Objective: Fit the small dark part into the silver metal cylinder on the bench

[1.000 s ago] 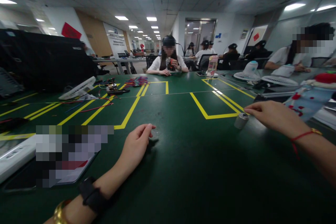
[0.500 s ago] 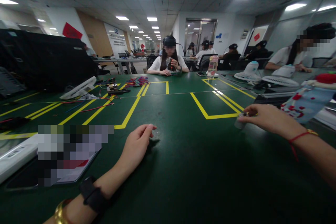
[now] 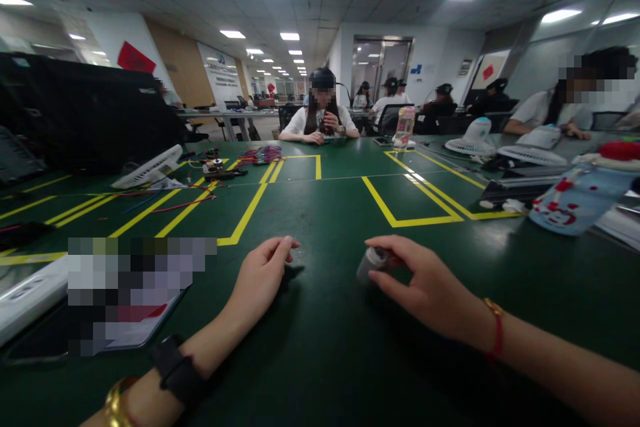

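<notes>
- Brought inward from the yellow tape at right since a second earlier: a small gray cylinder.
- Tilted white fan at far left, near loose wires.
- Left hand on the green table, fingers loosely bent; whether they hold anything cannot be told.
- Right hand pinches the tilted cylinder between thumb and fingers, near the left hand.
- Blue cup at far right.
</notes>
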`<state>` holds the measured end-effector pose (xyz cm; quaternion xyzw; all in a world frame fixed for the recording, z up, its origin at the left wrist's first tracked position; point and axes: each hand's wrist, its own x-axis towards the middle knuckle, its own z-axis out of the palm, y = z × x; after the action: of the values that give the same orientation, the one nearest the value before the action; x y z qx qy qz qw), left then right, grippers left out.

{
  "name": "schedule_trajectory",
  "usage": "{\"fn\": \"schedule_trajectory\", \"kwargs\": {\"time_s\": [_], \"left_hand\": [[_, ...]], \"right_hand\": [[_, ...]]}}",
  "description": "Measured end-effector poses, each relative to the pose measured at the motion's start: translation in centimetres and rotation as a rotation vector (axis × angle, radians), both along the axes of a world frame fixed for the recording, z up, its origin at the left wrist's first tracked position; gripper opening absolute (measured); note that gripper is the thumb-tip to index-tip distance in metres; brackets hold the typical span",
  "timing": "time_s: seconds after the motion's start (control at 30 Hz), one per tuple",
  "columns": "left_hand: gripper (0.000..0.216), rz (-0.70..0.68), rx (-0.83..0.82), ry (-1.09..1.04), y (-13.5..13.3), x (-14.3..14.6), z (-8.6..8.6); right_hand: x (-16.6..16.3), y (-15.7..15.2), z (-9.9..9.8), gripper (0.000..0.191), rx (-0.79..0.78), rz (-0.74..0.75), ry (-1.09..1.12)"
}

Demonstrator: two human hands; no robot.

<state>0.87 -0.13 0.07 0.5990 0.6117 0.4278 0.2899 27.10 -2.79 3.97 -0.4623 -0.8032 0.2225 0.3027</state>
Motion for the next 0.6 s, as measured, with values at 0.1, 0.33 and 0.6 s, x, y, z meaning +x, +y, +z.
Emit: {"fn": "schedule_trajectory", "kwargs": {"time_s": [0.1,0.33,0.6], "left_hand": [[0.041,-0.013,0.007,0.045,0.0,-0.1,-0.1],[0.03,-0.358,0.184,0.155,-2.7,3.2,2.0],[0.023,-0.235,0.129,0.012,-3.2,5.9,2.6]], "right_hand": [[-2.2,-1.1,-1.7,0.038,0.0,0.116,0.012],[-2.1,-0.6,-3.9,0.056,-0.106,0.091,0.187],[-2.5,-0.7,-3.2,0.045,-0.082,0.099,0.201]]}}
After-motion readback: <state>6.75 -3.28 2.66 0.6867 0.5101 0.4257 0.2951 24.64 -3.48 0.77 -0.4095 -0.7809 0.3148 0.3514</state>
